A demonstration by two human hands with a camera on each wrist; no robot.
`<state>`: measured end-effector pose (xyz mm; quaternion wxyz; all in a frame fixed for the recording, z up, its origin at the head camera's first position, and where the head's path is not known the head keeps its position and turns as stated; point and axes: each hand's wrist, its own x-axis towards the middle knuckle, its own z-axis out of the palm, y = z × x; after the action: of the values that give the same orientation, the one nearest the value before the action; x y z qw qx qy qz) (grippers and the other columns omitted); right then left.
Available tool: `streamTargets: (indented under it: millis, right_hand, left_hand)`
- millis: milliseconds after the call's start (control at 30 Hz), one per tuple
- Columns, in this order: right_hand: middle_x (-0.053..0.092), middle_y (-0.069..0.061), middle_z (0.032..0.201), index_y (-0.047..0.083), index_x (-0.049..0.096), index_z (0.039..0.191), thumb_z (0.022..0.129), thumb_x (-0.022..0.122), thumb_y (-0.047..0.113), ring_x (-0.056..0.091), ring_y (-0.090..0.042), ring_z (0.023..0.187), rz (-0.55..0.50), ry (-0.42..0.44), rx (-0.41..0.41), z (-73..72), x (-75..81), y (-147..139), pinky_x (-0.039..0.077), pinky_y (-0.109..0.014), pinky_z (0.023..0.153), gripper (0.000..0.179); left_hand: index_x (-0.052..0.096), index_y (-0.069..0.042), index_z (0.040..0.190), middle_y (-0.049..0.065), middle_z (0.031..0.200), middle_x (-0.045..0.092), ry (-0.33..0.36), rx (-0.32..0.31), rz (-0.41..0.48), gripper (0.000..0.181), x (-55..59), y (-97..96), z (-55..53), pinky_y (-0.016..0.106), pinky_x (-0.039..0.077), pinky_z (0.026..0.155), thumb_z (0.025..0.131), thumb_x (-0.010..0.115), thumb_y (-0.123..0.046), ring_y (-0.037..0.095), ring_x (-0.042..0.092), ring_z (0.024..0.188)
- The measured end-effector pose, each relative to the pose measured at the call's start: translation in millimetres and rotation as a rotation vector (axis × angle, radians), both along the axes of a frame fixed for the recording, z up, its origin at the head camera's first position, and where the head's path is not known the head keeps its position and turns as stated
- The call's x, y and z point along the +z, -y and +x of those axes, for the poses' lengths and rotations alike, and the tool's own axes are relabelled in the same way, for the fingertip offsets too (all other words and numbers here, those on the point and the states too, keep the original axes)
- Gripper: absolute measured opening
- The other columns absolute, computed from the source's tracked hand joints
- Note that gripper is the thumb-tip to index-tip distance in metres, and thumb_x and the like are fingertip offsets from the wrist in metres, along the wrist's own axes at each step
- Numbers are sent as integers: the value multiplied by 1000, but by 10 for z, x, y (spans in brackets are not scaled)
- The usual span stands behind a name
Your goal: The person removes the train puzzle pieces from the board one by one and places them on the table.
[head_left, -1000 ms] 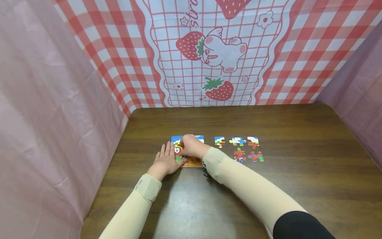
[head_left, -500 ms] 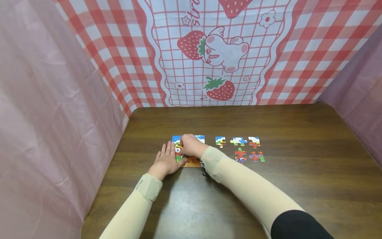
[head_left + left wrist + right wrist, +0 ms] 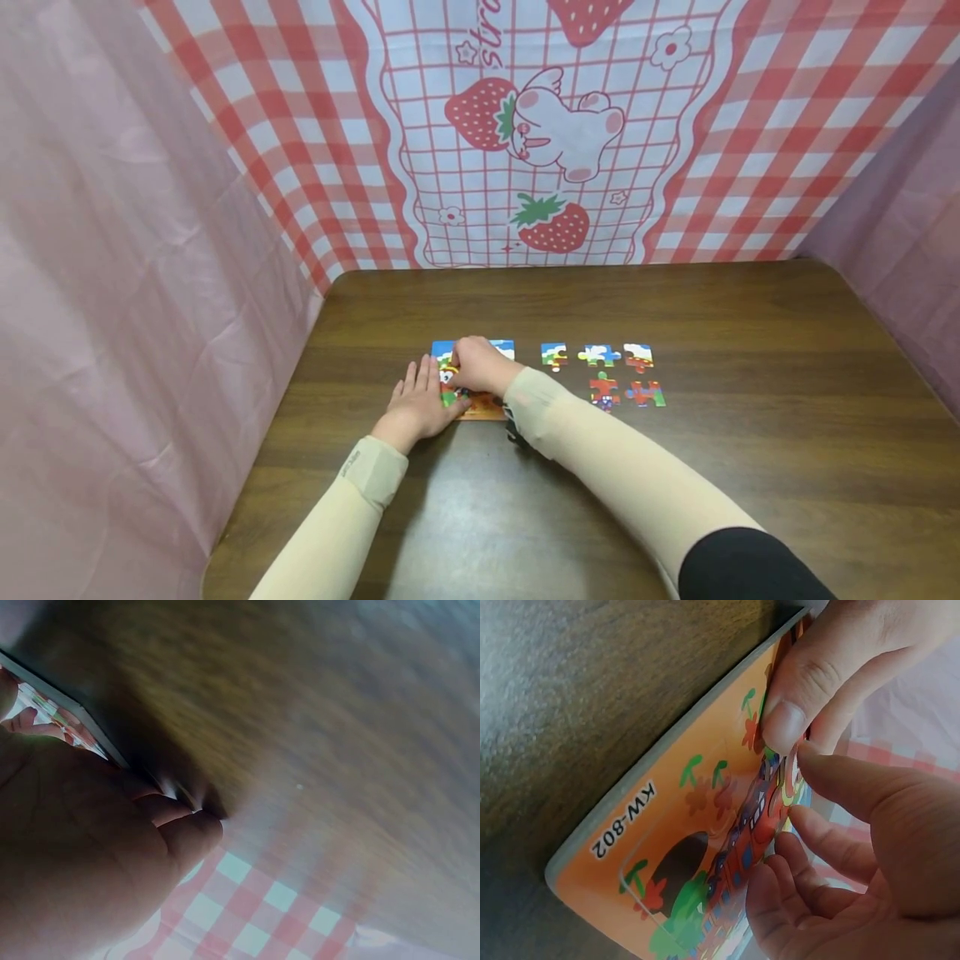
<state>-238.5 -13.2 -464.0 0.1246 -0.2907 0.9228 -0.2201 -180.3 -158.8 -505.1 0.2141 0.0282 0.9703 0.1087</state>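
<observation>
A jigsaw puzzle board [image 3: 486,410] with a bright cartoon picture lies on the table. My left hand [image 3: 417,408] rests flat at its left edge, fingers straight, thumb on the board's near part. In the right wrist view the left thumb [image 3: 787,724] presses on the orange border. My right hand [image 3: 483,367] reaches across the board with curled fingers. Its thumb and fingertips pinch at a small puzzle piece [image 3: 787,791] down at the picture's surface, mostly hidden by the fingers. The left wrist view shows the left palm [image 3: 90,847] beside the board's edge.
Right of the board lie several loose jigsaw pieces, including a sky piece [image 3: 553,355], a cloud piece [image 3: 598,356] and a red piece [image 3: 603,387]. A checked cloth [image 3: 300,125] hangs behind the wooden table [image 3: 480,517], with a pink curtain [image 3: 135,292] at the left.
Both hands keep their places on the board, and the loose pieces lie as before. The head view has shifted slightly.
</observation>
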Motion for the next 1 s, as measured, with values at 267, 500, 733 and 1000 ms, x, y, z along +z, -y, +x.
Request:
streamTargets:
  millis: [267,500,733,1000]
  right_hand:
    - [35,5,55,15,43,56,88,79,18,40,-17,64,30,7,-11,-37,-37,12,38,-31,67,48]
    - [39,4,58,16,42,55,88,77,16,41,-16,62,15,14,-5,-53,-38,7,39,-30,64,48]
    - [49,2,64,12,53,67,87,78,12,48,-15,62,-13,47,-47,-57,-41,-3,43,-28,62,32]
    - [64,-1,81,6,67,86,86,79,12,61,-20,80,-54,66,-93,-66,-62,-14,52,-34,76,14]
  left_hand:
    - [-10,-4,161,12,168,-9,-10,2,1,108,20,-2,9,52,7,120,96,39,-76,34,-7,152]
    - [-7,-1,161,14,168,-7,-17,11,-10,107,111,-23,76,49,5,120,97,38,-75,33,-6,153]
    - [-1,2,161,16,168,-3,-26,20,-30,104,234,-58,139,48,9,120,98,41,-71,34,-2,153]
    - [1,3,161,17,168,-2,-25,31,-17,108,241,-52,148,48,9,120,97,39,-74,34,-2,153]
